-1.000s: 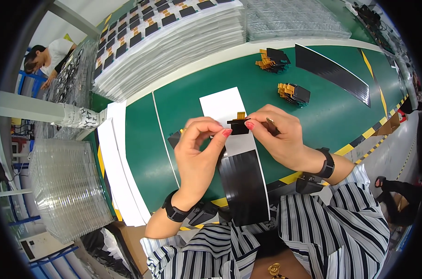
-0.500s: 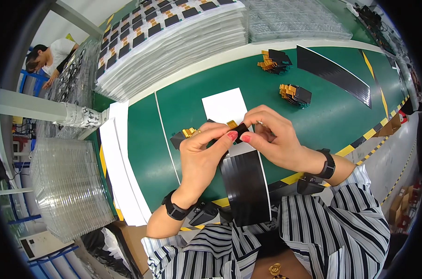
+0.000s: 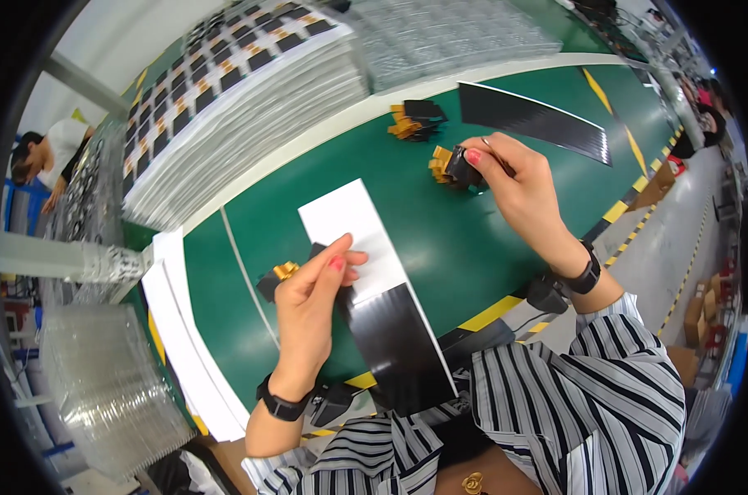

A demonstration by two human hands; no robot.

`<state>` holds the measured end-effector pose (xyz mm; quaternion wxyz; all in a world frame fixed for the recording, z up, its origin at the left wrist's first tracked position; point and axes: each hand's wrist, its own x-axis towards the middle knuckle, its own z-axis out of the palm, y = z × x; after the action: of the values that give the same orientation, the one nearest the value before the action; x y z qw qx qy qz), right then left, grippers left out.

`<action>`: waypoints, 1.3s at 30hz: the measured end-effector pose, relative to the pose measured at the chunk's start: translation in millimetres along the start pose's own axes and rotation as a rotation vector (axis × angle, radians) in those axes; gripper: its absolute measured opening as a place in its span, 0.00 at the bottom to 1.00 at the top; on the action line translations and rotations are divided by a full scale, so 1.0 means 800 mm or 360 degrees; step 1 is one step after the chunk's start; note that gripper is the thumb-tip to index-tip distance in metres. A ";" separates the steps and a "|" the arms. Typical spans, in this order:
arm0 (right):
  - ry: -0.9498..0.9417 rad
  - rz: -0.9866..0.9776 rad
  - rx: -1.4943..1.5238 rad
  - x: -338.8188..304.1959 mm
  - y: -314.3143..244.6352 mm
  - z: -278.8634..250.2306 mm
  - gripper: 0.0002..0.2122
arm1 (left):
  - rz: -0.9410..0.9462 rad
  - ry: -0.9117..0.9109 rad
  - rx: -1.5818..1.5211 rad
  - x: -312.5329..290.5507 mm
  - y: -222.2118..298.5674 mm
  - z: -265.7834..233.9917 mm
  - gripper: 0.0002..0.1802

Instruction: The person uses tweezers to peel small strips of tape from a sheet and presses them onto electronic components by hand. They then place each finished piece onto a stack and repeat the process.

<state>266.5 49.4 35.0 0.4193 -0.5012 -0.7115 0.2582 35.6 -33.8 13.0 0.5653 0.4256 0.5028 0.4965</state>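
Observation:
My left hand [image 3: 308,289] hovers over the left edge of the white sheet [image 3: 353,223], fingers curled and thumb near the index finger. A dark edge shows behind those fingers; what they hold is mostly hidden. A strip of glossy black pieces [image 3: 399,346] lies on the sheet's near part. Farther right, my right hand [image 3: 514,177] pinches a black flat piece [image 3: 463,167] at a small pile of black pieces with gold flex tabs [image 3: 440,165]. Next to my left hand lies another cluster of black pieces with gold tabs [image 3: 285,271].
Another pile of black-and-gold pieces [image 3: 415,120] and a black strip sheet [image 3: 531,124] lie at the back of the green table [image 3: 267,198]. Stacked clear trays [image 3: 250,124] rise behind its rim. White sheets [image 3: 184,330] line the left edge. A person [image 3: 52,161] sits far left.
My hands, together over the white sheet before, are now apart. The right hand has reached right to the nearer pile; the left stays by the sheet. The view has shifted.

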 end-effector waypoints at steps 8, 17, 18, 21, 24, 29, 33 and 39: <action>0.0046 -0.0288 -0.0366 0.004 0.035 -0.013 0.07 | 0.0080 0.0005 0.0177 0.000 -0.002 0.002 0.13; -0.0487 0.0225 0.1092 -0.049 -0.014 0.080 0.09 | 0.0740 -0.0177 0.2227 -0.060 -0.018 -0.027 0.14; -0.0534 0.0375 0.1133 -0.050 -0.011 0.103 0.09 | 0.0768 -0.0151 0.2362 -0.065 -0.025 -0.032 0.16; -0.0663 0.0576 0.1200 -0.049 -0.009 0.135 0.09 | 0.0773 -0.0148 0.2371 -0.069 -0.034 -0.050 0.18; -0.0799 0.0669 0.1233 -0.049 -0.010 0.151 0.09 | 0.0806 -0.0141 0.2357 -0.070 -0.045 -0.066 0.19; -0.0773 0.0773 0.1225 -0.059 -0.012 0.169 0.09 | 0.0837 -0.0060 0.2261 -0.074 -0.057 -0.082 0.19; -0.0746 0.0773 0.1327 -0.064 -0.012 0.175 0.09 | 0.0874 -0.0050 0.2246 -0.078 -0.064 -0.087 0.18; -0.0908 0.0929 0.1527 -0.068 -0.008 0.159 0.10 | 0.0868 -0.0047 0.2257 -0.086 -0.064 -0.083 0.17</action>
<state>162.4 3.0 -43.6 0.3035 -0.3422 -0.4344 0.7759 -23.9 -110.1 -35.9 0.0200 0.8028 0.5709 0.1708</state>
